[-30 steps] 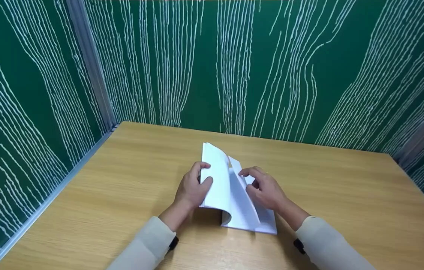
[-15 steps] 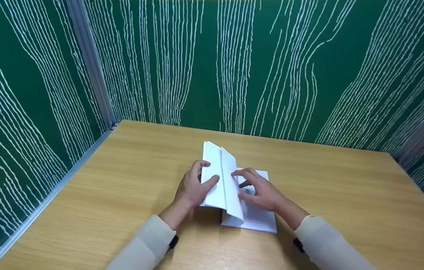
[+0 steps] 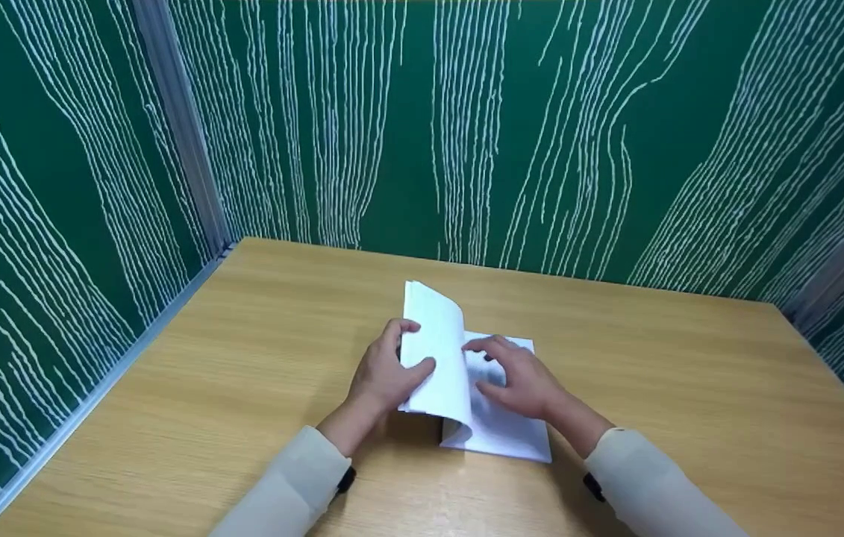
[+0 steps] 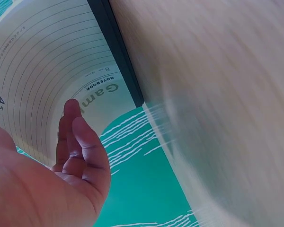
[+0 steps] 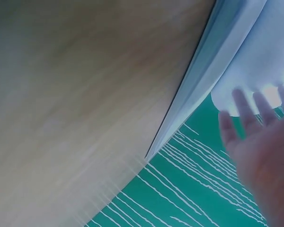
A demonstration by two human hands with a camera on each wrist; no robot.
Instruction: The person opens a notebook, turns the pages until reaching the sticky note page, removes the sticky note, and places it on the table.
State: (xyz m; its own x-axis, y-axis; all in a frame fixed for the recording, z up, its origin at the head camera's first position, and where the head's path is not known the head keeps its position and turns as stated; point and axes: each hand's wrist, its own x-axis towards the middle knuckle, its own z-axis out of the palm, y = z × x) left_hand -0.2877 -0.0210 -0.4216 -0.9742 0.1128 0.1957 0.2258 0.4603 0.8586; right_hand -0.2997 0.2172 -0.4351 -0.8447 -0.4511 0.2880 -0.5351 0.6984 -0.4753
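Note:
A notebook with white pages lies opened on the table. Its left part, a curved bundle of raised pages, stands up off the table. My left hand grips this bundle, thumb on the pages and fingers behind. In the left wrist view the lined cover bends over that hand's fingers, with the word NOTEBOOK printed on it and a dark spine beside it. My right hand hovers over the flat right-hand pages, fingers loosely bent and apart, index fingertip right at the raised pages' edge.
The wooden table surrounds the notebook. Green panels with wavy white lines rise behind it and at both sides. A metal post stands at the back left corner.
A loose sheet at the right has swung left and now lies against the bundle in my left hand. My right hand moved slightly left with it, and its fingers have spread.

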